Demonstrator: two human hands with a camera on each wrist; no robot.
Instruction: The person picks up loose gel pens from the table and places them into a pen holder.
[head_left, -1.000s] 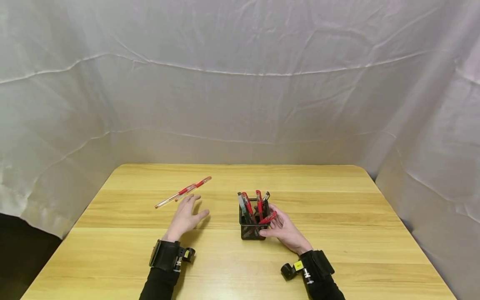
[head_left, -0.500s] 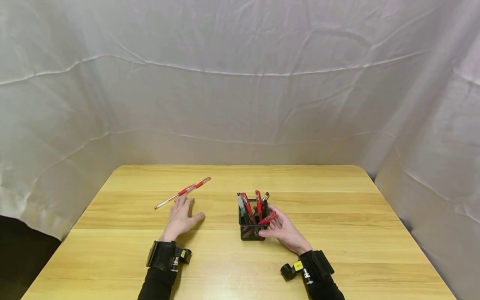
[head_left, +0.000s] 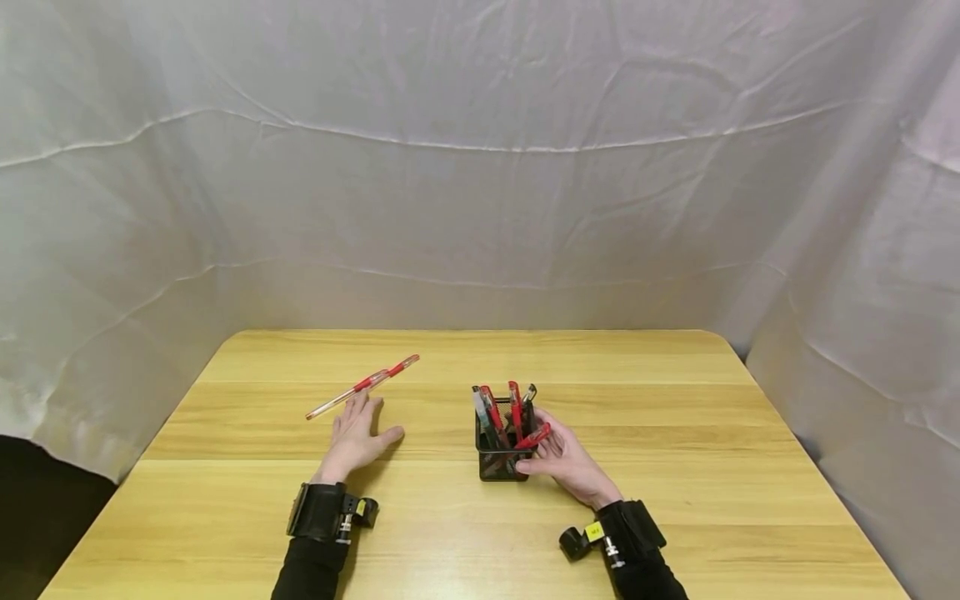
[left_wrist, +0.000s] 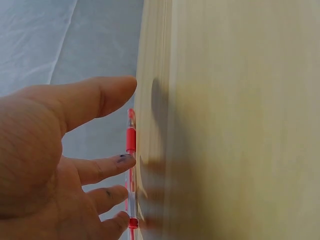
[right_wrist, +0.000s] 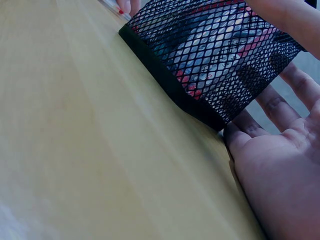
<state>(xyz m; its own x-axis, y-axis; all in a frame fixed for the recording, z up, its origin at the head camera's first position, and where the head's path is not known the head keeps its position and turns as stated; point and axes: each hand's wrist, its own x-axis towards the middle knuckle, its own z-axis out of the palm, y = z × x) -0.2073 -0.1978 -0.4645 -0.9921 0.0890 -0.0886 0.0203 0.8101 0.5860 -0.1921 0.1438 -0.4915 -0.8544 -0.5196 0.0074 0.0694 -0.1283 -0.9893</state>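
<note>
A black mesh pen holder stands on the table, filled with red and dark pens. My right hand grips its right side, thumb on the front and fingers behind. The right wrist view shows those fingers around the mesh. To the left, two red gel pens lie slantwise, overlapping. My left hand is low over the table with fingers spread, fingertips right at the pens. In the left wrist view, one pen shows past the fingers and thumb; the fingers partly cover it.
The wooden table reaches back to a pale hanging cloth, which also closes off both sides. Each wrist wears a black strap with a small camera.
My left hand has moved left and slightly down toward the pens, its fingertips now overlapping their lower edge. The right hand keeps its hold on the pen holder.
</note>
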